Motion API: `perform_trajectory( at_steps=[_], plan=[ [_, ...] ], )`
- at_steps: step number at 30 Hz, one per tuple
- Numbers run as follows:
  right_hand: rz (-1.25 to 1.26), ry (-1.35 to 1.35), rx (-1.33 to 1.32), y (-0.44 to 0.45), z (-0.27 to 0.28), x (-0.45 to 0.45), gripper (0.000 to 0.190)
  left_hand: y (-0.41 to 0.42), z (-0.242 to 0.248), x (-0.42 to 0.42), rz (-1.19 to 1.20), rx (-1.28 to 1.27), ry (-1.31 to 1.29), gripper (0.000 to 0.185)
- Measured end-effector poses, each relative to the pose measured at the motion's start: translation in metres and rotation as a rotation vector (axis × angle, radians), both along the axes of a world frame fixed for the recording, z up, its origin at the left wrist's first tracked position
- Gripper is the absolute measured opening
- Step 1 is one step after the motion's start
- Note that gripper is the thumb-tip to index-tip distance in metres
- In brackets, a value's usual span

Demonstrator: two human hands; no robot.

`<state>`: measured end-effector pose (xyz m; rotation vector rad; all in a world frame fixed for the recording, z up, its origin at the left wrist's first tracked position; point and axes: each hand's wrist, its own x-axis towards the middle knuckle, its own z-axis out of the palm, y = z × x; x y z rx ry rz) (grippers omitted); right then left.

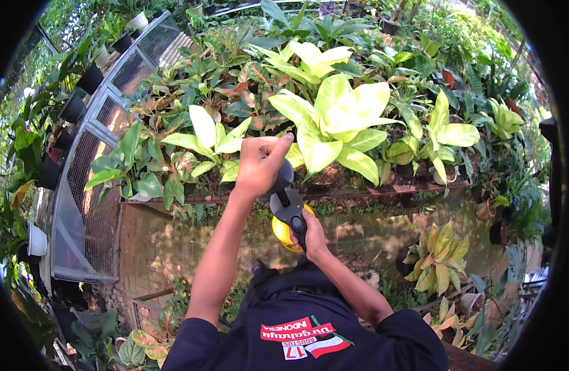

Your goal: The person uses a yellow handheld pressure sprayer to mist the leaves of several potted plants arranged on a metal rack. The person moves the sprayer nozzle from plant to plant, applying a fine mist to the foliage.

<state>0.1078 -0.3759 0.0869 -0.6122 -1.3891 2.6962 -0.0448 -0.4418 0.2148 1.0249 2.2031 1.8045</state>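
Note:
A hand pump sprayer with a yellow tank and a dark grey head is in front of my body. My right hand is wrapped around the sprayer's grip, beside the trigger area. Above the head, my left hand is closed in a fist on the dark pump handle, whose top it mostly hides. The pump rod shows between handle and head. Just beyond my left hand stands a pale yellow-green leafy plant, and a smaller pale plant grows to its left.
Potted plants with red and green leaves crowd the raised bench ahead. A wire-mesh cage stands on the left, with black pots along it. Below lies a paved path. A yellowish potted plant stands at right.

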Motion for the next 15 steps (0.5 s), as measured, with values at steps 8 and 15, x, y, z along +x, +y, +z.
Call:
perform_trajectory(
  at_steps=[8,15],
  plan=[
    [-0.099,0.096,0.010,-0.009,0.014,-0.009,0.049,0.012,-0.021,0.032,0.075,-0.196,0.031,0.043],
    [-0.015,-0.023,0.088,-0.018,0.006,-0.013,0.052,-0.025,0.020,-0.001,0.057,0.125,0.103,0.044]
  ],
)
